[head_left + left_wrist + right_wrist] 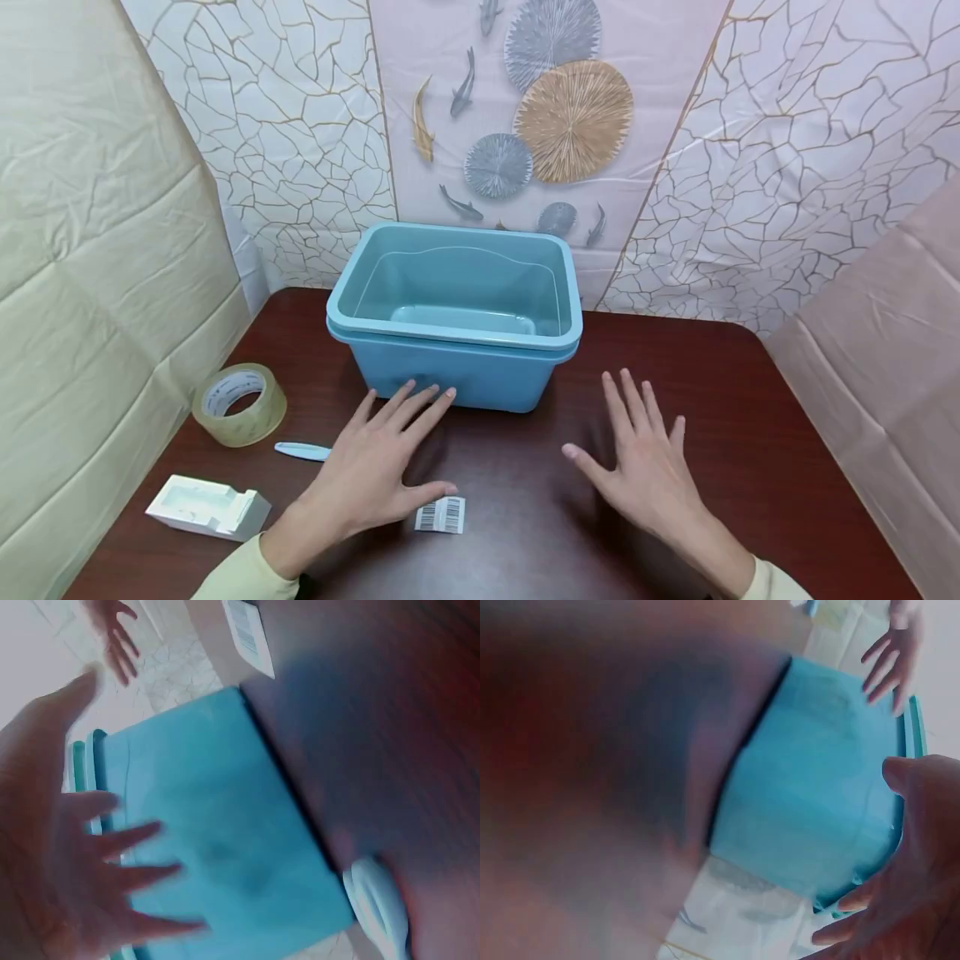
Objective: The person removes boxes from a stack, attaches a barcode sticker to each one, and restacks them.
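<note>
Two nested blue plastic bins (pixel 457 367) stand at the back of the dark wooden table. My left hand (pixel 375 471) hovers in front of them with fingers spread and holds nothing. Its thumb overlaps the edge of a small white barcode label (pixel 450 517) in the head view. Partly hidden behind that hand lies a light blue, slim-handled object (pixel 302 451); its kind is unclear. To the right, my right hand (pixel 648 467) is spread above the bare tabletop, also holding nothing. Both wrist views show the bin's blue side (pixel 202 825) beyond the fingers.
A roll of clear packing tape (pixel 240 404) sits at the table's left side. Nearer the front left is a white block-shaped piece (pixel 208 507) with a recess. Patterned cloth (pixel 300 125) hangs behind the table, and plain cloth (pixel 885 375) flanks it.
</note>
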A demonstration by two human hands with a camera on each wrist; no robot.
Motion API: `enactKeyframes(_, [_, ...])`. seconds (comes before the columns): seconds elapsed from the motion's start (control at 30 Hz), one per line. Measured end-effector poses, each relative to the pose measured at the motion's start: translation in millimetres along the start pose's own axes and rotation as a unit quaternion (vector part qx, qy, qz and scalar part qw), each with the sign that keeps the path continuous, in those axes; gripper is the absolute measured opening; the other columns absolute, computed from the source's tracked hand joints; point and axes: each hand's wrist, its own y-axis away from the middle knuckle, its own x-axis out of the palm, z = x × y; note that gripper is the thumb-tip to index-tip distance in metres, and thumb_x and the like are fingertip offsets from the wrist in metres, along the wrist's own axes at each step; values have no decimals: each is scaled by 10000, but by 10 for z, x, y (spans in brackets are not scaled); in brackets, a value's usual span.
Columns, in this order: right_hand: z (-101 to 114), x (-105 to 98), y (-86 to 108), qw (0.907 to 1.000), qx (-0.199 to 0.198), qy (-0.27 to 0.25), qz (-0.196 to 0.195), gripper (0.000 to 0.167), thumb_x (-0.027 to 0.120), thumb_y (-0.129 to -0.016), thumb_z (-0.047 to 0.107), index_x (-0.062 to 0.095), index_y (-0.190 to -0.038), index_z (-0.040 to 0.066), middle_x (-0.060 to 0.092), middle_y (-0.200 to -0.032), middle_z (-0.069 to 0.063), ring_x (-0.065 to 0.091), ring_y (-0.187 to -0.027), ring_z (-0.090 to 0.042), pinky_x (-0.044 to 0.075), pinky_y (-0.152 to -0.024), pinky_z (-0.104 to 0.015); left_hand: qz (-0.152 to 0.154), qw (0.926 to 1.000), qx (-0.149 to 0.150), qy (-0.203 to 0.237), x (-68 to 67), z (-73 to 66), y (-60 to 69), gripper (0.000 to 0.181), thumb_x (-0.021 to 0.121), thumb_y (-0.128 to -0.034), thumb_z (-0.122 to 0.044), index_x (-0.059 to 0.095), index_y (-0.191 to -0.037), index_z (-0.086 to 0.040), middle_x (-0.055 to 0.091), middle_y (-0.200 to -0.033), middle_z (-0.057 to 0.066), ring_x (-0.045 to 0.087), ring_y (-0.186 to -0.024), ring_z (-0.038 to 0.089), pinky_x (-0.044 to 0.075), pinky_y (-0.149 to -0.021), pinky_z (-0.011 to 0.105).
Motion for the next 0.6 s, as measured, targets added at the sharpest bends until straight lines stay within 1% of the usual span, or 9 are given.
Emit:
enactKeyframes(0.1, [-26, -94, -109, 9968, -317, -377, -632, 1017, 731, -919, 607, 202, -1707, 243, 239, -1761, -139, 215, -1619, -443, 216, -1150, -840, -844, 9953, 427, 224, -143, 50, -28, 939, 628, -898, -778, 359, -1658, -297, 547, -1602, 6, 512, -1500, 304, 438, -1164, 611])
enactKeyframes(0.17, [-38, -151, -193, 9901, -572, -653, -1099, 961, 779, -908, 508, 290, -1685, 220, 309, -1734, -136, 265, -1605, -424, 266, -1180, -777, -1534, 9853, 670, 349, -251, 114, -64, 854, 601, -937, -741, 467, -1610, -232, 602, -1551, 40, 564, -1449, 321, 454, -1147, 578])
enactKeyframes(0.27, [-53, -221, -325, 9759, -932, -984, -1711, 886, 816, -886, 369, 393, -1641, 179, 392, -1690, -121, 344, -1565, -392, 364, -1174, -666, -2595, 9605, 821, 576, -386, 269, -144, 755, 584, -982, -678, 609, -1497, -127, 675, -1451, 108, 653, -1321, 349, 493, -1060, 530])
enactKeyframes(0.33, [-57, -257, -411, 9665, -1108, -1175, -1994, 827, 812, -888, 315, 442, -1611, 159, 448, -1644, -117, 404, -1517, -358, 411, -1154, -546, -3259, 9399, 645, 788, -438, 414, -192, 682, 591, -1010, -604, 665, -1420, -65, 703, -1387, 154, 681, -1238, 367, 505, -1014, 478])
enactKeyframes(0.4, [-52, -289, -503, 9592, -1189, -1410, -2141, 764, 801, -903, 279, 478, -1583, 147, 508, -1567, -126, 473, -1432, -307, 442, -1109, -399, -3685, 9225, 81, 1143, -469, 578, -218, 579, 618, -1026, -491, 674, -1403, -55, 694, -1364, 178, 685, -1174, 320, 511, -986, 373])
enactKeyframes(0.47, [-37, -318, -612, 9515, -1209, -1736, -2232, 696, 795, -920, 234, 510, -1548, 136, 572, -1445, -141, 577, -1271, -245, 461, -1024, -265, -3812, 9037, -841, 1760, -489, 744, -239, 479, 620, -1046, -359, 638, -1456, -111, 655, -1388, 143, 687, -1126, 215, 498, -960, 262])
enactKeyframes(0.5, [-24, -332, -671, 9484, -1161, -1898, -2258, 667, 793, -929, 223, 521, -1532, 136, 593, -1387, -136, 622, -1176, -206, 469, -976, -201, -3750, 8898, -1364, 2215, -499, 822, -250, 461, 607, -1057, -309, 605, -1492, -157, 618, -1409, 114, 688, -1097, 158, 494, -942, 220])
enactKeyframes(0.53, [-7, -345, -733, 9447, -1124, -2065, -2288, 643, 798, -932, 207, 533, -1514, 133, 610, -1330, -131, 655, -1068, -174, 481, -907, -159, -3609, 8701, -1905, 2764, -515, 893, -260, 465, 591, -1066, -269, 566, -1526, -206, 578, -1417, 72, 689, -1064, 106, 486, -922, 188])
enactKeyframes(0.6, [31, -371, -860, 9394, -995, -2353, -2285, 620, 809, -935, 198, 543, -1492, 139, 632, -1248, -108, 676, -868, -113, 501, -778, -120, -3265, 8117, -2852, 3915, -544, 1006, -292, 502, 577, -1079, -240, 486, -1569, -299, 516, -1400, -8, 700, -985, 39, 490, -848, 191])
